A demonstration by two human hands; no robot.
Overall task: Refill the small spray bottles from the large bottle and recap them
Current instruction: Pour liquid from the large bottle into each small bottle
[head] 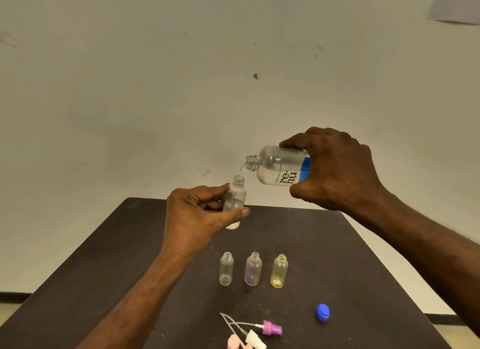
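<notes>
Spray caps [257, 333], blue cap [322, 313], left hand [197, 218] gripping small bottle [234, 202], right hand [337, 169] gripping large bottle [278, 167]

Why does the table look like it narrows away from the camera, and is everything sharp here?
In the head view, the wide-angle lens stretches the dark table toward the lower corners, so it seems to taper. Light is soft and even, with only faint shadows. The right hand and large bottle look sharp, as does the small bottle in the left hand; the spray caps at the bottom edge look slightly soft.
</notes>
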